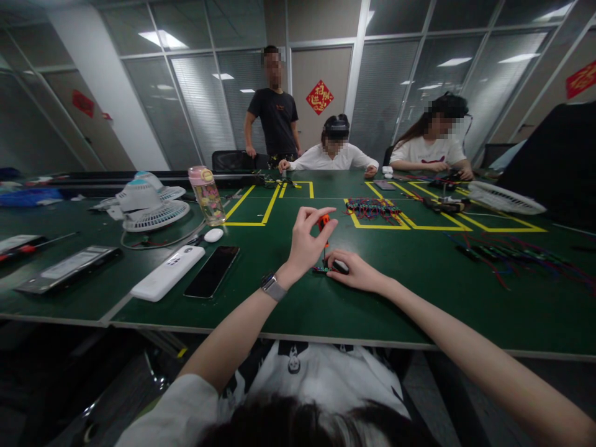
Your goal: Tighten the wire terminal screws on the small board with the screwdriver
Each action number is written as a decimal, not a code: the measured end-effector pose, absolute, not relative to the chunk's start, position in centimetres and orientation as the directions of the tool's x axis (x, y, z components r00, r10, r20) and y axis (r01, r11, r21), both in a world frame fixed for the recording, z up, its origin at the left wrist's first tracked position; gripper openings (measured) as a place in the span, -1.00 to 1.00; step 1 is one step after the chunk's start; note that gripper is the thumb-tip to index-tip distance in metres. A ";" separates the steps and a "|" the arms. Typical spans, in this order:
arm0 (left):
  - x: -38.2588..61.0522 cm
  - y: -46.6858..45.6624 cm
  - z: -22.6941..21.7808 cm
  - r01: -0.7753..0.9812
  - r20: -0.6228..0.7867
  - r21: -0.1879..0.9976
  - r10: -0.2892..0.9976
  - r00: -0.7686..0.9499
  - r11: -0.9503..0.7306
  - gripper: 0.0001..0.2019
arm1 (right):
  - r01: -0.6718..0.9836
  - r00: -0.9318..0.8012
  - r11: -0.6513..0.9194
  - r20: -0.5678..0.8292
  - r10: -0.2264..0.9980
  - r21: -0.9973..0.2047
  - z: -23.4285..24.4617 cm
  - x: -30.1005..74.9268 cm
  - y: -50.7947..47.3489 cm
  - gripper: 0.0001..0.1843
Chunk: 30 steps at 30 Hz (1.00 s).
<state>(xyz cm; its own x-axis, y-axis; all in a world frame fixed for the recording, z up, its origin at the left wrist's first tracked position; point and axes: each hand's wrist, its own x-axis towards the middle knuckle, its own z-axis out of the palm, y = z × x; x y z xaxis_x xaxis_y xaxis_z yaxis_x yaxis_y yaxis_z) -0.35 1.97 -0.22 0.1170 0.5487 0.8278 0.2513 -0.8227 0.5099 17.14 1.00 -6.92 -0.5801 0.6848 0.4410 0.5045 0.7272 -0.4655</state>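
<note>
My left hand [306,239] is raised over the table, its thumb and fingers closed around the orange and black handle of a screwdriver [325,221]. The tool stands upright, with its thin shaft pointing down at a small green circuit board [319,269]. Low on the tabletop, my right hand [356,271] grips that board at its edge with curled fingers. Most of the board is hidden by the fingers. Under the right hand's arch shows a dark rounded patch with a pale edge, which I cannot make out.
Left of my hands lie a black phone [212,272], a white phone-like device [168,273], a bottle [207,195] and fans [151,202]. Wired boards [372,209] sit inside yellow tape, with more [516,253] at right. Three people are across the green table [288,310].
</note>
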 end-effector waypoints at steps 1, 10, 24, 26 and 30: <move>-0.4 2.0 -0.2 0.236 0.823 0.514 0.552 0.134 -0.824 -0.76 | 0.503 -0.582 0.729 0.441 0.683 -0.464 -6.9 17.2 1.0 -0.93; -0.3 2.2 -0.3 0.272 0.840 0.484 0.528 0.122 -0.832 -0.79 | 0.508 -0.581 0.722 0.432 0.690 -0.470 -7.0 17.1 1.0 -0.93; -0.4 2.0 -0.3 0.283 0.860 0.451 0.497 0.114 -0.847 -0.81 | 0.509 -0.581 0.724 0.435 0.688 -0.466 -7.1 17.1 1.0 -0.92; -0.4 1.9 -0.3 0.266 0.857 0.447 0.494 0.144 -0.854 -0.78 | 0.510 -0.583 0.726 0.435 0.686 -0.461 -7.0 17.1 1.0 -0.93; -0.4 1.9 -0.4 0.171 0.843 0.477 0.504 0.189 -0.862 -0.68 | 0.506 -0.587 0.732 0.440 0.680 -0.456 -7.0 17.1 1.0 -0.93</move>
<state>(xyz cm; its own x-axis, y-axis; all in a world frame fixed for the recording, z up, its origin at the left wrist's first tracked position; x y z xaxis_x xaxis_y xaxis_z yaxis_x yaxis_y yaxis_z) -0.42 1.88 -0.40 0.1887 0.5036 0.8431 0.1710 -0.8622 0.4768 17.12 1.04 -6.98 -0.5872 0.6795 0.4399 0.5059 0.7322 -0.4559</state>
